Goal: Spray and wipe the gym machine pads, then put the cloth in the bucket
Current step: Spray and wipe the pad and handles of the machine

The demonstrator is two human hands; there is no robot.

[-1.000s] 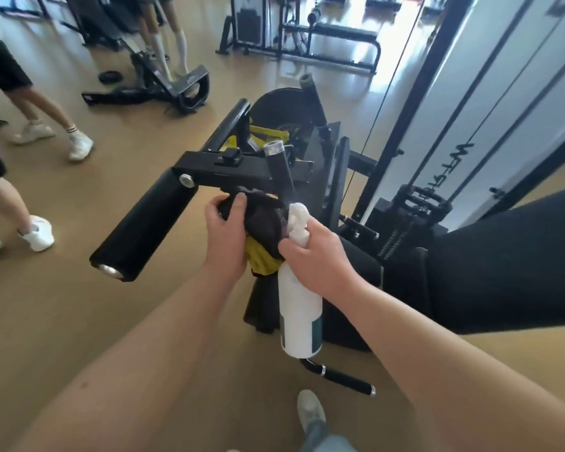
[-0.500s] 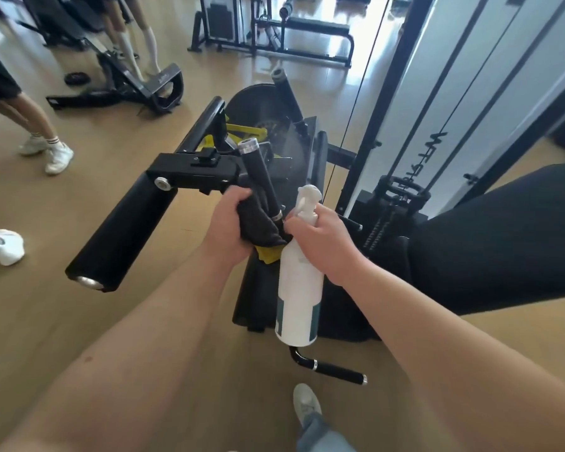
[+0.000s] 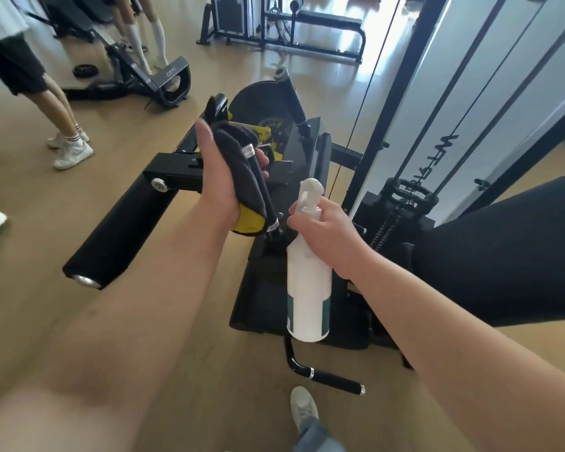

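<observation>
Now the left hand (image 3: pixel 219 177) clamps the grey-yellow cloth (image 3: pixel 238 164) round a thin handle bar (image 3: pixel 262 188); the right hand (image 3: pixel 331 238) grips the spray bottle (image 3: pixel 307 288). The roller pad (image 3: pixel 118 239) lies at eight o'clock from the cloth, axis running one-to-seven, nearer the left hand

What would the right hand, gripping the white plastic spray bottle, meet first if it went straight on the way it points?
Probably the thin black handle bar, which the left hand wraps in a dark grey and yellow cloth. The right hand sits just short of it; depth is unclear.
</observation>
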